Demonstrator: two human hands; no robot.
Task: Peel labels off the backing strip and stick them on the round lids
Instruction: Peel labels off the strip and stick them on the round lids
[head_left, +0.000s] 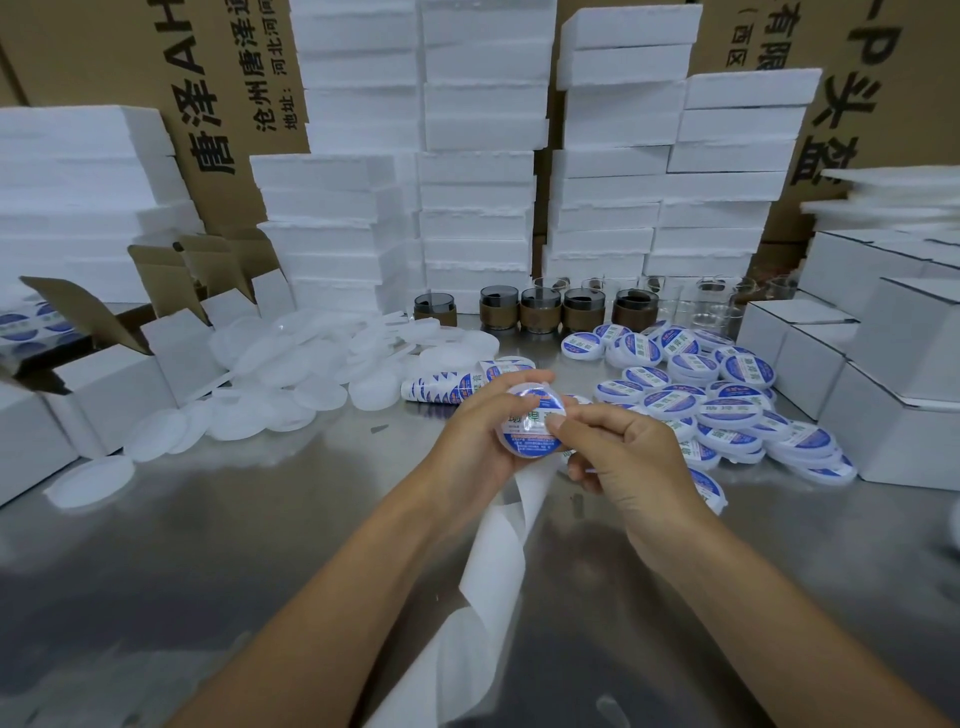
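Observation:
My left hand (480, 428) grips a round translucent lid (530, 421) above the middle of the steel table, fingers curled round its rim. A blue and white round label covers the lid's face. My right hand (618, 460) presses its thumb on the label's right edge, the other fingers curled. The white backing strip (498, 551) hangs from under my hands and trails down toward me. A roll of unpeeled labels (452, 387) lies just behind my left hand.
Bare white lids (291, 379) are heaped at the left, labelled lids (727, 405) at the right. Glass jars with brown sleeves (540, 312) stand behind. White cartons (893, 364), open boxes (104, 374) and foam stacks (478, 208) ring the table (260, 519).

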